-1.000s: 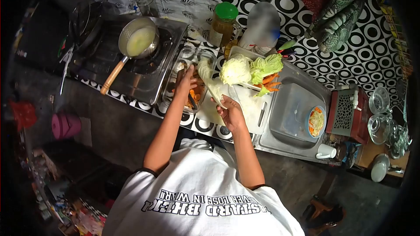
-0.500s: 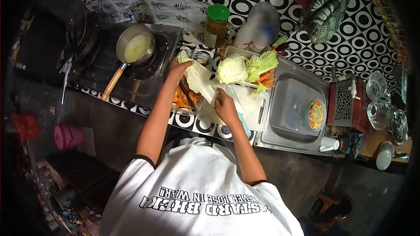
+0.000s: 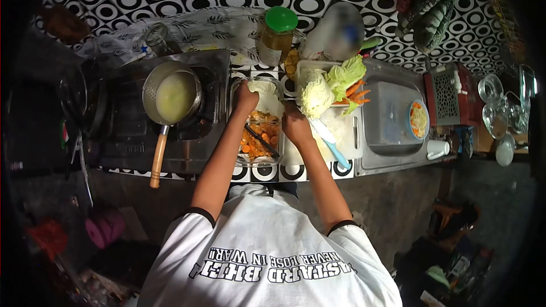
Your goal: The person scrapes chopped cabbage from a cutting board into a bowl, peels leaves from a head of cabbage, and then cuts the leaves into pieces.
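A pale cabbage leaf point(image 3: 265, 98) spans the space between my hands, low over the far part of a clear container point(image 3: 259, 164). My left hand point(image 3: 245, 100) is closed on the leaf's left edge, and my right hand point(image 3: 294, 123) grips its right side. Sliced carrots in reddish sauce point(image 3: 248, 146) fill the near part of the container, with a dark-handled utensil point(image 3: 261, 140) lying across them. Right of my right hand, a knife with a light blue handle point(image 3: 339, 153) rests on a white cutting board point(image 3: 347, 128).
On the left, a saucepan point(image 3: 172, 92) of pale liquid sits on the stove point(image 3: 128, 142). A tray point(image 3: 304, 71) holds cabbage point(image 3: 316, 94) and carrots point(image 3: 355, 88). Behind stands a green-lidded jar point(image 3: 278, 37). The sink point(image 3: 392, 113) contains a bowl point(image 3: 418, 119) of shredded vegetables.
My hands have brought the cabbage leaf down over the container, left hand lower and right hand turned inward. The leaf now lies wider between them. The head view has shifted.
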The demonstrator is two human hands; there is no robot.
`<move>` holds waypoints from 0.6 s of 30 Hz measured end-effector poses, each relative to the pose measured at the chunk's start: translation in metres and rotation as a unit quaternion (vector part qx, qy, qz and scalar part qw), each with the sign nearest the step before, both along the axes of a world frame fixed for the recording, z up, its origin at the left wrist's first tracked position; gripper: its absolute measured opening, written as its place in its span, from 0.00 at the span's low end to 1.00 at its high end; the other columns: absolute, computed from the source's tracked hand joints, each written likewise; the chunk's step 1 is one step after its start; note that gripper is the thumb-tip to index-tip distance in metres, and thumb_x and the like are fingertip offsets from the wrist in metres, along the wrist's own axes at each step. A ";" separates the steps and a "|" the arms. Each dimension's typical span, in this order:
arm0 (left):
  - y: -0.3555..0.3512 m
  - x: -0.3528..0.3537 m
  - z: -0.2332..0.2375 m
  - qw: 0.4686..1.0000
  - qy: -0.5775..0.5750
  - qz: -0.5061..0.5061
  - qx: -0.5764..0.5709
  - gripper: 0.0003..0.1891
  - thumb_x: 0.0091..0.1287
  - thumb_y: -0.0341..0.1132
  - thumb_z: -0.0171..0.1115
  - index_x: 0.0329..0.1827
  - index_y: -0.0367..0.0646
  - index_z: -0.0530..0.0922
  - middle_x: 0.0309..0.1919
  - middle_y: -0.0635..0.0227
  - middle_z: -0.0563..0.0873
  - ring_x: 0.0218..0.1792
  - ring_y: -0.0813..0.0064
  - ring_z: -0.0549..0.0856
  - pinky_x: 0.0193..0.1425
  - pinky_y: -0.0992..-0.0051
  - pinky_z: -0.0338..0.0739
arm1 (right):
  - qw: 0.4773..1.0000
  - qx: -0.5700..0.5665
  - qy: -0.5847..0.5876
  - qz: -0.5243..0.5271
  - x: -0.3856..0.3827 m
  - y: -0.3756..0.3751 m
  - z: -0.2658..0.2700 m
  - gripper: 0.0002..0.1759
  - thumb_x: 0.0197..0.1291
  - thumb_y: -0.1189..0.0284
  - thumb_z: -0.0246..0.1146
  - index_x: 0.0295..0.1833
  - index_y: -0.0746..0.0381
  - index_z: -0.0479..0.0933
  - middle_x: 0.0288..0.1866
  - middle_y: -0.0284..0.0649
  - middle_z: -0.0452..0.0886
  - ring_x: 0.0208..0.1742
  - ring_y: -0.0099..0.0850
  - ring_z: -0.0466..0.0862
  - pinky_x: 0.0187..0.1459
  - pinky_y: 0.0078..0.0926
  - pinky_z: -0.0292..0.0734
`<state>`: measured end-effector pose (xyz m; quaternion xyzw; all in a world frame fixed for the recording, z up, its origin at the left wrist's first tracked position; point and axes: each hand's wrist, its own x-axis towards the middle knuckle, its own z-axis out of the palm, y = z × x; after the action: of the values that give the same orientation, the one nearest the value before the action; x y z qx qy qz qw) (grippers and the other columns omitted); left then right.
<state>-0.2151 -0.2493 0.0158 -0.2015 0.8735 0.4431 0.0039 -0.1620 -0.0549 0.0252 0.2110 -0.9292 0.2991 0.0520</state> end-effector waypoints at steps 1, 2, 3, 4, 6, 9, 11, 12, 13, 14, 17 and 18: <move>0.003 0.002 0.000 0.999 -0.034 0.025 0.010 0.25 0.54 0.29 0.62 0.58 0.36 0.75 0.52 0.44 0.83 0.54 0.48 0.82 0.57 0.61 0.77 | 1.000 0.006 -0.005 -0.009 0.001 0.001 -0.001 0.23 0.56 0.79 0.58 0.60 0.67 0.71 0.47 0.58 0.80 0.45 0.55 0.81 0.47 0.44 0.78; 0.004 0.006 0.001 0.999 -0.039 0.017 0.014 0.25 0.54 0.29 0.62 0.58 0.36 0.75 0.52 0.44 0.83 0.54 0.48 0.82 0.57 0.61 0.77 | 1.000 0.018 -0.017 -0.005 0.000 0.002 -0.001 0.21 0.56 0.79 0.58 0.58 0.66 0.72 0.46 0.57 0.80 0.43 0.54 0.81 0.46 0.43 0.79; 0.002 0.010 0.001 0.998 -0.064 -0.002 0.008 0.24 0.55 0.29 0.60 0.59 0.37 0.75 0.52 0.44 0.82 0.55 0.48 0.82 0.57 0.61 0.77 | 0.999 0.028 -0.027 0.000 0.001 0.001 0.001 0.19 0.55 0.79 0.58 0.55 0.66 0.73 0.45 0.56 0.80 0.42 0.53 0.82 0.44 0.42 0.80; -0.002 0.010 0.002 0.996 -0.086 -0.020 0.000 0.24 0.56 0.29 0.59 0.59 0.37 0.75 0.53 0.44 0.82 0.55 0.48 0.81 0.57 0.60 0.77 | 0.999 0.032 0.001 -0.001 0.002 -0.002 0.006 0.16 0.55 0.80 0.57 0.52 0.66 0.73 0.43 0.53 0.81 0.38 0.50 0.83 0.40 0.40 0.81; -0.010 0.004 0.007 0.984 -0.163 -0.058 0.031 0.23 0.58 0.29 0.58 0.59 0.37 0.76 0.54 0.44 0.82 0.56 0.46 0.81 0.57 0.58 0.77 | 0.999 0.050 0.014 -0.003 0.000 -0.007 0.011 0.16 0.55 0.80 0.56 0.51 0.66 0.73 0.43 0.53 0.81 0.38 0.49 0.83 0.40 0.40 0.81; -0.007 0.007 0.010 0.974 -0.177 -0.125 -0.068 0.21 0.59 0.28 0.58 0.57 0.35 0.77 0.53 0.43 0.82 0.55 0.44 0.81 0.57 0.56 0.77 | 0.997 0.076 0.016 0.001 0.001 -0.012 0.014 0.16 0.55 0.81 0.55 0.51 0.65 0.74 0.42 0.51 0.82 0.38 0.47 0.84 0.40 0.39 0.81; -0.005 0.008 0.009 0.971 -0.163 -0.134 -0.107 0.22 0.58 0.26 0.55 0.57 0.39 0.79 0.49 0.46 0.85 0.53 0.46 0.82 0.57 0.60 0.77 | 0.996 0.085 0.014 -0.002 0.003 -0.014 0.017 0.17 0.55 0.81 0.54 0.51 0.65 0.74 0.42 0.50 0.82 0.38 0.46 0.85 0.40 0.38 0.81; -0.007 0.008 0.007 0.972 -0.155 -0.148 -0.100 0.21 0.58 0.26 0.55 0.56 0.38 0.79 0.48 0.46 0.84 0.53 0.45 0.82 0.57 0.60 0.76 | 0.995 0.095 0.015 -0.006 0.004 -0.016 0.016 0.17 0.55 0.81 0.54 0.52 0.64 0.74 0.43 0.50 0.82 0.38 0.46 0.85 0.40 0.37 0.81; -0.008 0.008 0.006 0.972 -0.147 -0.161 -0.092 0.21 0.57 0.25 0.54 0.55 0.37 0.80 0.48 0.45 0.84 0.53 0.45 0.82 0.57 0.60 0.76 | 0.994 0.105 0.017 -0.009 0.005 -0.017 0.016 0.17 0.55 0.81 0.55 0.52 0.64 0.74 0.44 0.50 0.83 0.38 0.46 0.85 0.40 0.36 0.81; -0.009 0.007 0.005 0.971 -0.146 -0.164 -0.093 0.21 0.57 0.25 0.54 0.55 0.37 0.80 0.48 0.45 0.84 0.53 0.45 0.82 0.57 0.60 0.76 | 0.994 0.105 0.018 -0.012 0.006 -0.017 0.016 0.17 0.55 0.81 0.55 0.52 0.64 0.74 0.44 0.50 0.83 0.38 0.46 0.85 0.40 0.36 0.81; -0.011 0.009 0.019 0.980 -0.109 -0.137 -0.092 0.19 0.57 0.24 0.55 0.53 0.36 0.81 0.48 0.43 0.84 0.53 0.44 0.82 0.58 0.60 0.76 | 0.998 0.054 -0.005 -0.016 0.008 -0.018 0.015 0.19 0.56 0.80 0.56 0.55 0.64 0.73 0.46 0.53 0.82 0.43 0.48 0.84 0.44 0.38 0.80; -0.010 0.010 0.019 0.990 -0.057 -0.109 -0.073 0.19 0.57 0.24 0.55 0.52 0.35 0.81 0.48 0.43 0.84 0.53 0.44 0.82 0.57 0.60 0.76 | 0.998 0.022 -0.050 -0.010 0.009 -0.018 0.016 0.20 0.56 0.80 0.57 0.57 0.65 0.72 0.48 0.54 0.82 0.46 0.50 0.83 0.46 0.40 0.79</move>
<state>-0.2051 -0.2594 0.0349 -0.1294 0.9188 0.3624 0.0873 -0.1531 -0.0732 0.0411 0.1872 -0.9391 0.2881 0.0039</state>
